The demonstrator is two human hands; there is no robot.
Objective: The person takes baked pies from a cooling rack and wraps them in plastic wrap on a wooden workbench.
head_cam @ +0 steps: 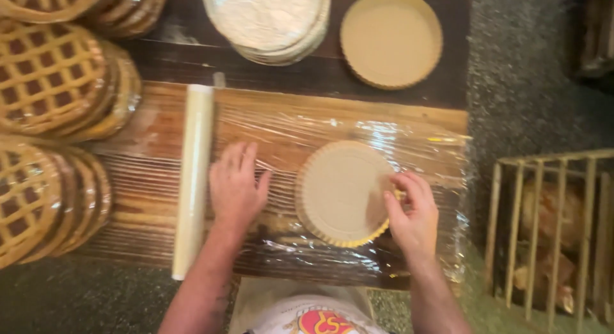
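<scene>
A round fluted tart base [342, 192], pale and upturned, lies on a sheet of cling film [358, 132] spread over the wooden worktop [300, 78]. The right hand [412, 212] pinches the tart's rim at its right edge, fingers curled narrow around it. The left hand [235, 183] rests flat and spread on the film, just left of the tart and apart from it. Beside the left hand, on its outer side, lies the roll of cling film [193, 174]. Further left sit stacks of wrapped lattice tarts [48, 78]. Beyond the hands stand a stack of white discs [268, 17] and a second fluted base [390, 36]. Right of the right hand stands a slatted crate [550, 231].
</scene>
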